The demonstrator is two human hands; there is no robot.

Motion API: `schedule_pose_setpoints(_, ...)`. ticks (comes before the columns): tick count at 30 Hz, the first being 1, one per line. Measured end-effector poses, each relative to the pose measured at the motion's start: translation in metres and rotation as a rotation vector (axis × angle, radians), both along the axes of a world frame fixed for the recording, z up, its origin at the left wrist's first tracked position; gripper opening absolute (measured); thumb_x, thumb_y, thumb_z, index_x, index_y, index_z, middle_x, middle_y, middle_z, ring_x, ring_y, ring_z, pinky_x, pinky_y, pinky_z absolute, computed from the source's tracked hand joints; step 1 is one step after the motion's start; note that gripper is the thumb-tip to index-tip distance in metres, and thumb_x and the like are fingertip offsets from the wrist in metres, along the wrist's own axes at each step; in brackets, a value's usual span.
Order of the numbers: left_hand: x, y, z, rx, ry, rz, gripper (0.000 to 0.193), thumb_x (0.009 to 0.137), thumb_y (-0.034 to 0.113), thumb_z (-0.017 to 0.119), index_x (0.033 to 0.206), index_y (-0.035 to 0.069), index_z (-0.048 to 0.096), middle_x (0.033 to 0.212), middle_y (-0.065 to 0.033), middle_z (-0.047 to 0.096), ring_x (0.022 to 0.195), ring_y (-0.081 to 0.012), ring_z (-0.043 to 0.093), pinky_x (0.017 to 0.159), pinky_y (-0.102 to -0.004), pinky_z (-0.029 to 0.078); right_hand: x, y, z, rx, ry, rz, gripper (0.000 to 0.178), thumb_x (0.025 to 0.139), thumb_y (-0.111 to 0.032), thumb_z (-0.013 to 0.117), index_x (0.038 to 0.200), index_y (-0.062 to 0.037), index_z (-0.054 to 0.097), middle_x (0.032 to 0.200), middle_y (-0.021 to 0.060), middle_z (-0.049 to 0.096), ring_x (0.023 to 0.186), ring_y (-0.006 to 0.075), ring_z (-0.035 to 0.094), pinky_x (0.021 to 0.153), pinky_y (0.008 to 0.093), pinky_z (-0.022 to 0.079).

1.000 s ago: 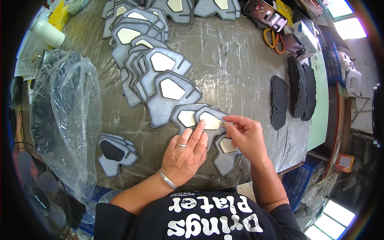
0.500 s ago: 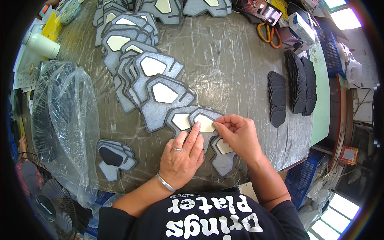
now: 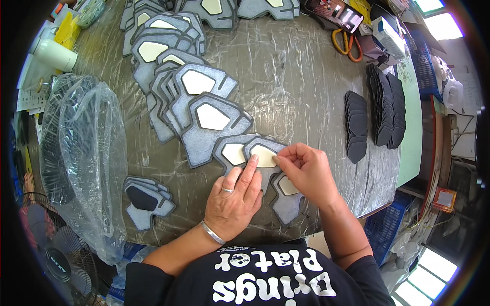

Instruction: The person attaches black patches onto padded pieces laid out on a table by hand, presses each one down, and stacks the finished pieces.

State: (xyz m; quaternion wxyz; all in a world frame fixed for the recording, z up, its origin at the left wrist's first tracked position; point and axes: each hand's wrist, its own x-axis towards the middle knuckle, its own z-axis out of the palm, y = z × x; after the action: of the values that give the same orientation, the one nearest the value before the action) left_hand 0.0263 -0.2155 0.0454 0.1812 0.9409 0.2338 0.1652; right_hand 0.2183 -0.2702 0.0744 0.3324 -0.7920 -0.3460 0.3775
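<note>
Firstly, at left: one clear plastic bag (image 3: pixel 97 127), dark contents. Next: small stack of grey pieces (image 3: pixel 163 201), black patch on top. Then: overlapping row of grey pieces with cream inserts (image 3: pixel 209 140), running up the surface (image 3: pixel 301 97). Left hand (image 3: pixel 232 204): fingers extended, grasping nothing, one tip resting on a cream patch (image 3: pixel 265 158). Said patch: on a grey piece (image 3: pixel 270 144), between the hands. Right hand (image 3: pixel 309 173): thumb and forefinger closed, pinching the patch's right corner. Lastly: overlapping black pieces (image 3: pixel 356 122), three rows.
</note>
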Motion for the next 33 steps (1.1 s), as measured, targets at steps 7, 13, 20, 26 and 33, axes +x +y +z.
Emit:
schedule_pose_setpoints(7,0.002,0.001,-0.001,0.028,0.036,-0.009,0.045,0.083,0.021,0.067,0.123,0.006,0.057,0.147,-0.0089,0.049,0.115,-0.023,0.049,0.088,-0.0334,0.042,0.002,0.002,-0.002,-0.02,-0.024,0.001,0.02,0.085,-0.015,0.073,0.087,0.0041,0.071,0.074,0.0129,0.072,0.059,0.0145,0.066,0.058,0.0288,0.053)
schedule_pose_setpoints(13,0.001,0.001,0.001,-0.005,0.006,0.001,0.056,0.074,0.014,0.073,0.125,0.005,0.052,0.145,-0.0102,0.05,0.116,-0.0265,0.05,0.088,-0.0372,0.044,0.001,0.002,-0.005,-0.01,-0.012,-0.019,0.019,0.084,-0.016,0.073,0.086,0.0035,0.071,0.072,0.0125,0.072,0.058,0.0134,0.066,0.058,0.0288,0.053)
schedule_pose_setpoints(20,0.003,0.005,0.004,0.02,0.034,-0.004,0.056,0.079,0.018,0.07,0.131,0.005,0.054,0.145,-0.0085,0.05,0.113,-0.0233,0.049,0.087,-0.0352,0.043,-0.007,-0.004,0.0,0.039,-0.216,0.048,0.017,0.083,-0.015,0.076,0.087,0.0001,0.071,0.079,0.0104,0.073,0.059,0.0191,0.068,0.056,0.0283,0.053)
schedule_pose_setpoints(26,0.012,0.012,0.005,0.101,0.108,-0.036,0.056,0.085,0.027,0.065,0.136,0.006,0.055,0.147,-0.0108,0.048,0.108,-0.0217,0.05,0.083,-0.033,0.043,-0.027,-0.027,-0.002,0.195,-0.57,0.557,0.075,0.091,-0.044,0.064,0.149,-0.0036,0.038,0.152,0.0161,0.041,0.143,0.0321,0.036,0.117,0.0532,0.023)
schedule_pose_setpoints(33,0.012,0.018,0.005,0.196,0.163,-0.081,0.049,0.086,0.032,0.064,0.126,0.004,0.058,0.148,-0.0164,0.046,0.101,-0.0227,0.054,0.075,-0.0352,0.044,-0.03,-0.037,-0.008,0.106,-0.645,0.649,0.101,0.081,-0.07,0.056,0.15,0.0,0.033,0.156,0.0152,0.036,0.146,0.0282,0.031,0.119,0.0527,0.018)
